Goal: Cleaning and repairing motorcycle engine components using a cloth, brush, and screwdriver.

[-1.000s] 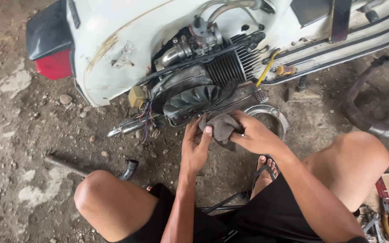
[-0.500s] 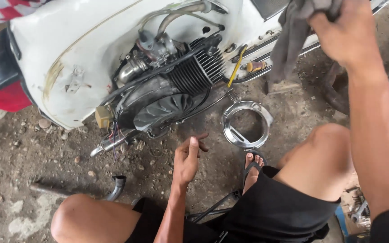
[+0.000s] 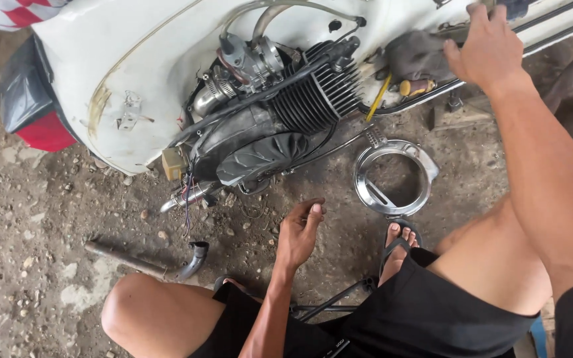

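So my right hand (image 3: 489,41) is stretched way out, arm straight, fingers spread flat on top of a grey rag (image 3: 416,54) that's bunched on the scooter's footboard edge (image 3: 552,33). It's pressing or gripping the rag; can't tell which from this angle. The rag lies roughly along the footboard, long side running left to right, right above a wooden-handled screwdriver (image 3: 418,87). My left hand (image 3: 298,232) hangs low over the dirt floor (image 3: 48,219), fingers loosely curled, holding nothing, fingertips aimed up toward the engine (image 3: 280,119). The chrome headlight ring (image 3: 394,178) lies flat on the floor just right of that hand, beside my sandalled foot (image 3: 398,240). A bent exhaust pipe (image 3: 150,260) lies by my left knee.
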